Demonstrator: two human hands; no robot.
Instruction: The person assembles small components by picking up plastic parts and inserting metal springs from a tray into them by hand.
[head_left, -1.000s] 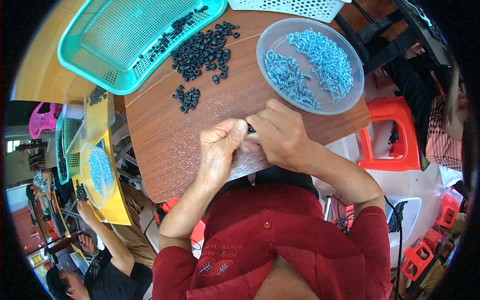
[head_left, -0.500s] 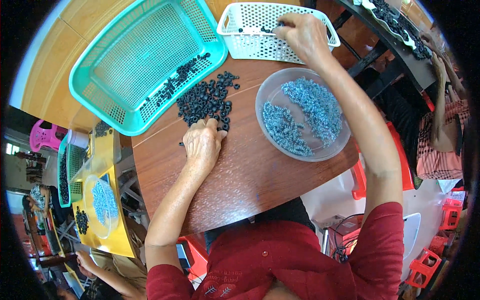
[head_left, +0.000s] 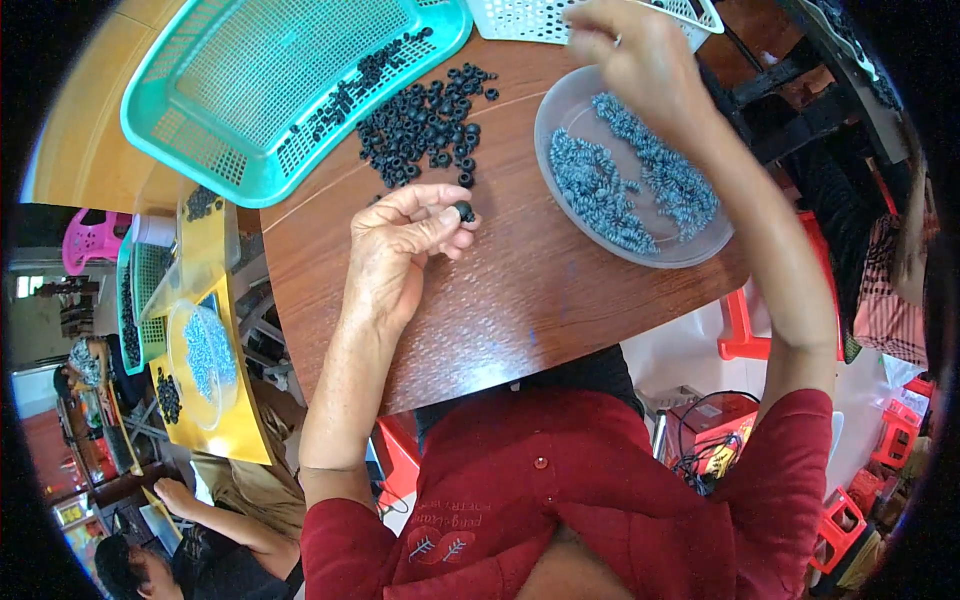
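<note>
Nearby, left hand point(head_left: 405, 235) curled above bare brown table point(head_left: 520, 300), pinching one black ring point(head_left: 464, 211) at fingertips, just below loose ring pile point(head_left: 420, 125). Right hand point(head_left: 635, 50) raised over clear bowl point(head_left: 690, 252) of blue-grey parts, near white basket point(head_left: 520, 18); grip contents too small to tell. Teal basket point(head_left: 230, 100) overhanging far-left table edge. Open wood toward near edge.

A teal plastic basket point(head_left: 270, 80) sits at the far left of the round wooden surface point(head_left: 520, 290), tilted over its edge. Red plastic stools point(head_left: 745, 335) stand on the floor to the right, and a yellow table point(head_left: 215, 400) at the left carries a clear bowl of blue pieces point(head_left: 205, 355).
</note>
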